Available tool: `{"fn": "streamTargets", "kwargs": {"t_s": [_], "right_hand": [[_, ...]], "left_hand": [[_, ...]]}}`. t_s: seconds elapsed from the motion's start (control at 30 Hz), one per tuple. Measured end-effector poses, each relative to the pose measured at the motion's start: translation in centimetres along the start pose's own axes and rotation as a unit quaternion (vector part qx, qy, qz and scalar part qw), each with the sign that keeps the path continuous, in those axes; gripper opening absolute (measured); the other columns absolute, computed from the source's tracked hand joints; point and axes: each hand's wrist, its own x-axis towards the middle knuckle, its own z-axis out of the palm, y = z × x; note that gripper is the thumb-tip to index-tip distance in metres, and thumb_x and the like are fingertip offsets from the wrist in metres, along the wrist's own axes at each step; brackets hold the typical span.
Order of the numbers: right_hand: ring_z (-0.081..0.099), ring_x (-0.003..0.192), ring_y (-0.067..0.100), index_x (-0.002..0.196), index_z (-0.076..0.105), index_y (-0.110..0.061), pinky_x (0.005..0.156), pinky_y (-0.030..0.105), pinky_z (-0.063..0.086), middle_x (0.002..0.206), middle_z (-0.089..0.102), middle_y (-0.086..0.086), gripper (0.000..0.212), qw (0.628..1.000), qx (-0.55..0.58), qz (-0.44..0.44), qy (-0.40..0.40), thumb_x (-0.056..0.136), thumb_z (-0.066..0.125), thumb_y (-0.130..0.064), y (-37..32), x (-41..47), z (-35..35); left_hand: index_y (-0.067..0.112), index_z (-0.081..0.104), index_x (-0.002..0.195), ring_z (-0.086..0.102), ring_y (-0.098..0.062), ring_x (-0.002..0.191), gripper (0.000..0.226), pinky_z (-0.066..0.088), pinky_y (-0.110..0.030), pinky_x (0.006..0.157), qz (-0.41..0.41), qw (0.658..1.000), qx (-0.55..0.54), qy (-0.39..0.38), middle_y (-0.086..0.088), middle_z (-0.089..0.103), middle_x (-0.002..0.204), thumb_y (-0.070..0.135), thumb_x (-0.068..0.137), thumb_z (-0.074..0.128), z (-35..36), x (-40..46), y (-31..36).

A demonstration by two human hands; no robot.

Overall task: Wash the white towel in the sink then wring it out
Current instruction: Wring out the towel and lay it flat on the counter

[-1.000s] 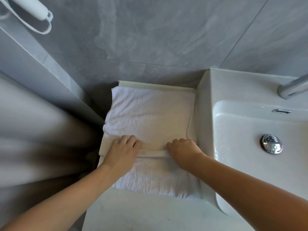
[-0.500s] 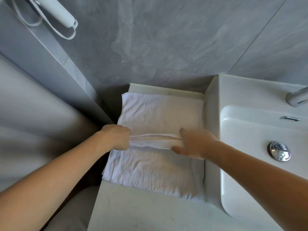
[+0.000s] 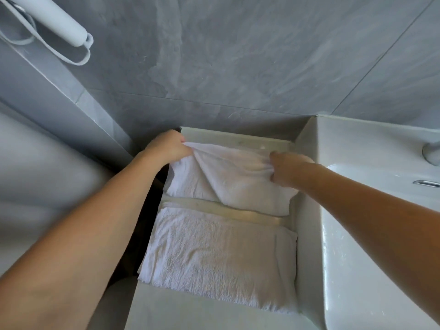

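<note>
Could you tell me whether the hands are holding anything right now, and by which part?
Both hands grip the white towel by its lifted far edge: the left hand at the left corner, the right hand near the right corner.

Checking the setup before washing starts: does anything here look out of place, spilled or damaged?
Nothing stands out. Both hands, left and right, hold the far towel bunched up off the shelf; a second towel lies flat nearer. The sink looks intact; no spill shows.
</note>
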Motion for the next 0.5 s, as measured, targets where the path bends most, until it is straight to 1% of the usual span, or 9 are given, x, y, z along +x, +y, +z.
{"fn": "streamTargets", "kwargs": {"t_s": [0.07,0.13,0.17,0.23,0.3,0.37,0.4,0.43,0.5], "right_hand": [[0.046,0.129,0.037,0.143,0.032,-0.015,0.1,0.045,0.04,0.14,0.046,0.015,0.051,0.998,-0.028,0.021,0.05,0.095,0.046,-0.02,0.1,1.1,0.4],[0.042,0.13,0.037,0.147,0.02,-0.017,0.1,0.045,0.037,0.142,0.042,0.016,0.056,0.997,-0.056,0.023,0.05,0.097,0.043,-0.024,-0.2,1.7,1.4],[0.043,0.129,0.036,0.146,0.019,-0.018,0.099,0.044,0.036,0.141,0.043,0.016,0.054,0.996,-0.066,0.022,0.048,0.098,0.041,-0.028,-0.4,2.0,1.9],[0.043,0.128,0.034,0.141,0.027,-0.015,0.098,0.042,0.036,0.14,0.043,0.016,0.047,0.995,-0.083,0.019,0.045,0.099,0.037,-0.032,-0.5,2.4,2.7],[0.041,0.129,0.034,0.139,0.032,-0.011,0.099,0.043,0.036,0.142,0.04,0.016,0.046,0.995,-0.093,0.022,0.04,0.099,0.038,-0.033,-0.3,2.8,2.5],[0.038,0.132,0.035,0.14,0.032,-0.008,0.1,0.045,0.038,0.144,0.038,0.017,0.049,0.996,-0.083,0.036,0.026,0.098,0.042,-0.031,-0.1,3.2,2.1],[0.038,0.133,0.036,0.14,0.033,-0.006,0.1,0.045,0.039,0.144,0.038,0.018,0.049,0.996,-0.075,0.042,0.019,0.098,0.043,-0.028,-0.1,3.4,1.9],[0.038,0.133,0.036,0.14,0.034,-0.004,0.099,0.045,0.04,0.144,0.039,0.019,0.046,0.997,-0.065,0.046,0.014,0.099,0.043,-0.024,-0.1,3.6,1.5],[0.043,0.131,0.037,0.138,0.038,-0.003,0.098,0.045,0.043,0.141,0.044,0.02,0.04,0.997,-0.045,0.055,0.015,0.1,0.039,-0.014,0.0,4.0,0.9]], "left_hand": [[0.006,0.065,0.095,0.065,-0.03,0.086,0.018,0.048,-0.035,0.069,-0.041,0.996,-0.075,0.028,-0.012,0.067,0.093,0.02,0.084,0.061,0.9,1.4,-0.8],[0.009,0.061,0.102,0.064,-0.031,0.092,0.021,0.048,-0.036,0.068,-0.066,0.991,-0.111,0.031,-0.012,0.064,0.101,0.017,0.083,0.057,2.1,2.0,-1.4],[0.009,0.059,0.105,0.062,-0.03,0.09,0.021,0.045,-0.034,0.066,-0.071,0.991,-0.11,0.036,-0.01,0.062,0.102,0.017,0.086,0.054,2.7,2.1,-1.5],[0.008,0.055,0.111,0.055,-0.023,0.088,0.021,0.039,-0.032,0.065,-0.072,0.991,-0.091,0.072,-0.004,0.055,0.103,0.02,0.095,0.05,3.7,2.2,-1.4],[0.008,0.054,0.112,0.051,-0.021,0.087,0.021,0.036,-0.03,0.065,-0.061,0.987,-0.092,0.117,-0.003,0.052,0.102,0.024,0.098,0.049,4.3,2.5,-1.4],[0.008,0.052,0.097,0.049,-0.02,0.078,0.018,0.032,-0.03,0.055,-0.052,0.982,-0.107,0.145,-0.004,0.053,0.094,0.026,0.097,0.054,4.5,2.9,-1.5],[0.009,0.049,0.09,0.048,-0.02,0.075,0.021,0.032,-0.03,0.054,-0.053,0.98,-0.109,0.157,-0.003,0.053,0.089,0.028,0.096,0.056,4.5,3.1,-1.5],[0.009,0.049,0.089,0.049,-0.022,0.075,0.024,0.034,-0.031,0.055,-0.062,0.979,-0.106,0.165,-0.003,0.054,0.087,0.031,0.094,0.059,4.4,3.1,-1.3],[0.007,0.051,0.103,0.054,-0.028,0.083,0.033,0.043,-0.034,0.065,-0.098,0.975,-0.095,0.177,-0.006,0.057,0.095,0.035,0.091,0.064,4.3,3.2,-0.9]]}}
